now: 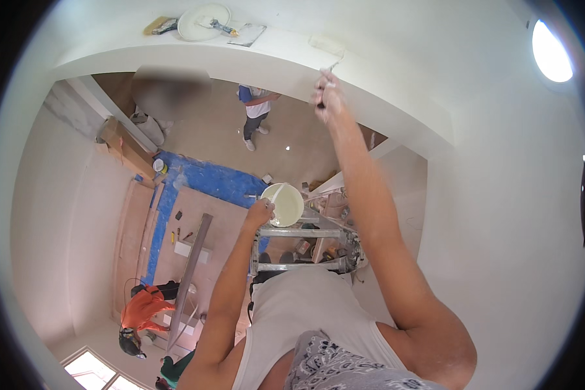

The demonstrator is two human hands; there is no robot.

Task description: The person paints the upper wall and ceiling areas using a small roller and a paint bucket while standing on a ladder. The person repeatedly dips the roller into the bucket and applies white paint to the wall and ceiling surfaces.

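My right hand [329,95] grips the handle of a paint roller, and its pale roller sleeve [327,45] lies against the white ledge [282,48] above the opening. The hand looks slightly blurred. Lower down, my left hand [262,212] holds the rim of a white plastic bucket [288,207] with pale liquid inside. The bucket's handle arches over its mouth. Beneath me is a metal ladder [300,233], close behind the bucket. On the ledge to the left sit a round white lid [195,23] with a small paintbrush [223,28] on it, a wide brush [161,26] and a flat scraper blade [247,34].
Far below, a person [256,114] stands on the floor beyond the opening. Another person in orange [146,309] bends over a long metal profile [190,278] at lower left. Blue sheeting [209,178], a cardboard box [129,148] and scattered tools lie on the floor. A lamp [552,51] glows at upper right.
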